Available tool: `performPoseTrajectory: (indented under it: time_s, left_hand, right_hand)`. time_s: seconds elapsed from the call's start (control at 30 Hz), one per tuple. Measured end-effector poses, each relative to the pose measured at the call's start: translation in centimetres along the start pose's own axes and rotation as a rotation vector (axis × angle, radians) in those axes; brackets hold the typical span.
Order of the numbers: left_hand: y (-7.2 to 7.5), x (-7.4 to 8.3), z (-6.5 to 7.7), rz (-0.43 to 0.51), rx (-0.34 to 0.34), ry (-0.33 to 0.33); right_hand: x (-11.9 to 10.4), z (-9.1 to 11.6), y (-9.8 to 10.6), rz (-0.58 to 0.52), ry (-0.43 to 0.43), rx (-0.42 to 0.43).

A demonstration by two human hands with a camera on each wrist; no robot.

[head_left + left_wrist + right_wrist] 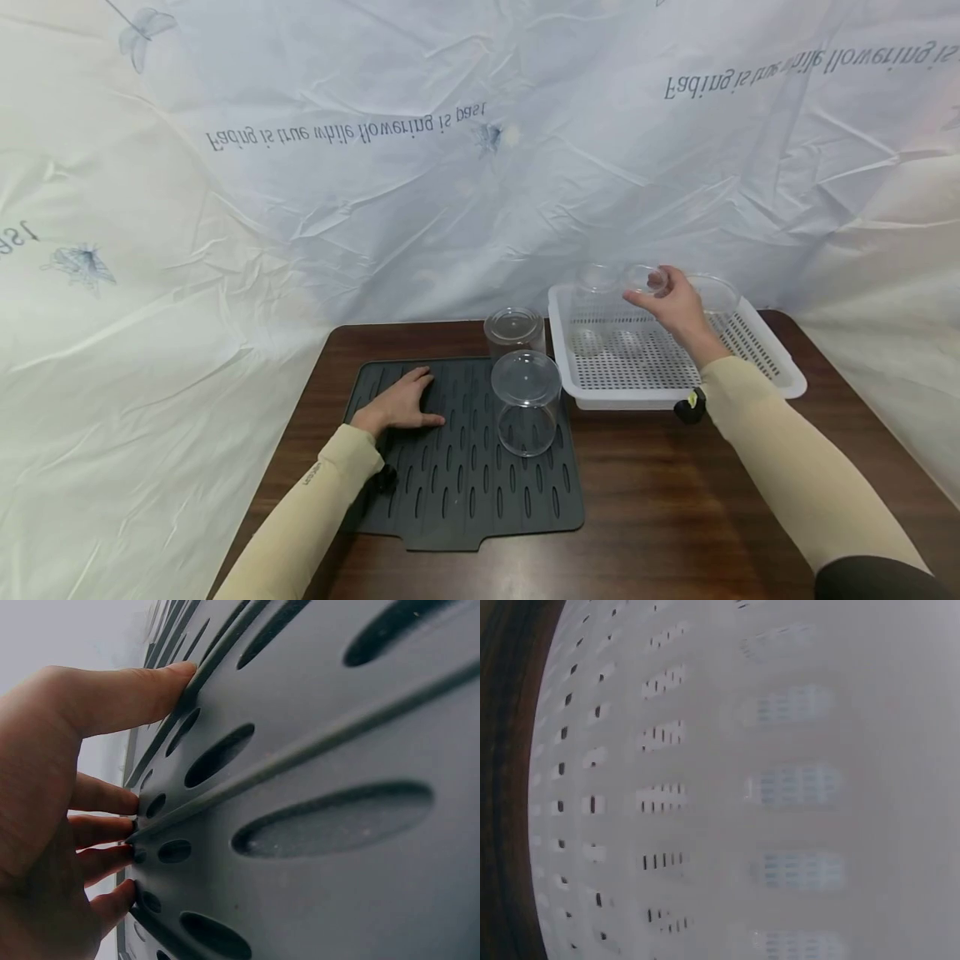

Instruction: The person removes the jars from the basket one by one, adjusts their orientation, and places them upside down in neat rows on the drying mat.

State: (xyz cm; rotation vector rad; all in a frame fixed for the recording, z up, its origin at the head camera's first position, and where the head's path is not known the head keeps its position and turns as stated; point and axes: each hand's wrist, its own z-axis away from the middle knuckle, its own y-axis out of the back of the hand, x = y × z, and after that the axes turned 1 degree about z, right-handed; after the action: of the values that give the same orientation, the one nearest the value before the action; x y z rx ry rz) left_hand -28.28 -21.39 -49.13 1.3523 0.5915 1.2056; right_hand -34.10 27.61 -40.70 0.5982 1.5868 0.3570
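Note:
My left hand (399, 402) rests on the dark grey slotted mat (450, 500), fingers spread. In the left wrist view, the fingertips (120, 896) touch the mat's surface. Over the white perforated basket (783, 379), my right hand (678, 310) grips a clear cup (637, 275) near its rim, thumb and fingers around it. Beside that cup stands another clear cup (587, 321) in the basket, and a wider clear vessel (716, 293) is behind the hand. The right wrist view holds only the basket's perforated wall (705, 825) up close; the hand is out of it.
Two clear cylindrical containers stand at the mat's right side: one in front (527, 408), the other behind it (514, 327) near the table's back edge. The brown wooden table (660, 500) ends at a pale printed sheet (420, 225) hanging behind.

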Motion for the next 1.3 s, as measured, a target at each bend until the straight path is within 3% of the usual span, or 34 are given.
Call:
performPoseTrajectory:
  time_s: [0.63, 1.3]
  left_hand:
    - [0.0, 0.0, 0.1, -0.005, 0.006, -0.006]
    - [-0.1, 0.0, 0.2, 0.001, 0.004, -0.018]
  right_hand:
    - [0.3, -0.3, -0.4, -0.112, -0.022, -0.040]
    - [1.3, 0.0, -0.4, -0.036, 0.032, 0.001]
